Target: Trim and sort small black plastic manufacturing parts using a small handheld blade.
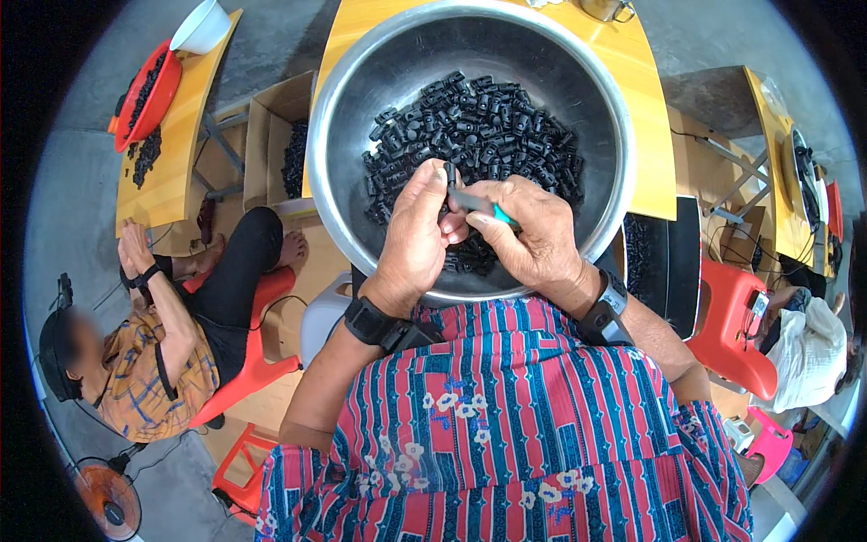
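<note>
Any markings on the small black parts (492,117) heaped in the steel basin (591,113) were too small to read. One black part (451,173) was held up over the basin's near half, its long axis running roughly toward the basin's far rim, its upper end pointing that way. The left hand (415,230) pinched it narrowly between thumb and forefinger, the other fingers curled beneath. The right hand (533,230) was closed around a teal-handled tool (502,216), whose grey, blurred blade pointed toward the basin's left side and reached the part's lower end; whether it touched could not be told. Both forearms came over the basin's near rim, wrists bent inward, a black band (368,321) on the left, a grey watch (607,312) on the right.
</note>
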Available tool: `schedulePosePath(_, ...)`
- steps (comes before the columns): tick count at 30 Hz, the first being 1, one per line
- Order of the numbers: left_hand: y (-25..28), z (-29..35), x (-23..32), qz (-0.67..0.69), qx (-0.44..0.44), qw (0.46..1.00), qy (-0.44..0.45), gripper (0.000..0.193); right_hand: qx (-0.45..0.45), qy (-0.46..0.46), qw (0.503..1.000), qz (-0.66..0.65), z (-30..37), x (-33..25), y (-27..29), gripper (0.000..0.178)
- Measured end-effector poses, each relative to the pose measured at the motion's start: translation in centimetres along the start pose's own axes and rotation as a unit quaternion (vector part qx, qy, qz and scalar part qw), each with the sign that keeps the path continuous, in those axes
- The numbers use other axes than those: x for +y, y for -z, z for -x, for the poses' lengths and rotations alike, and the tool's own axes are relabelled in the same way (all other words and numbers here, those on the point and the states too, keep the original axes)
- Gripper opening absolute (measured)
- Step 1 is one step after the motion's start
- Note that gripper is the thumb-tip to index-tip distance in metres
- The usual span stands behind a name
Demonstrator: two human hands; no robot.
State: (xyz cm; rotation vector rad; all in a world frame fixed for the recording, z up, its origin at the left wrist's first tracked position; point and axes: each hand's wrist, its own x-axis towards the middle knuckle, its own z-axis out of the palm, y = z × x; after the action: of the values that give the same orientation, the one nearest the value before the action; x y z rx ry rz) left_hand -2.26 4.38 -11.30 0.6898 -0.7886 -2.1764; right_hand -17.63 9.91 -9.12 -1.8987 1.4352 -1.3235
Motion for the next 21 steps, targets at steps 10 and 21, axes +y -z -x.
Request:
schedulePosePath(10, -0.60, 0.49, 0.77, -0.019, -0.037, 0.998, 0.049, 0.015, -0.033, -0.040, 0.996, 0.068, 0.32, 0.27, 0.07, 0.022)
schedulePosePath(21, -1.07, 0.58, 0.69, -0.019, -0.049, 0.997, 0.050, 0.022, -0.045, -0.037, 0.991, 0.120, 0.19, -0.14, 0.32, 0.023)
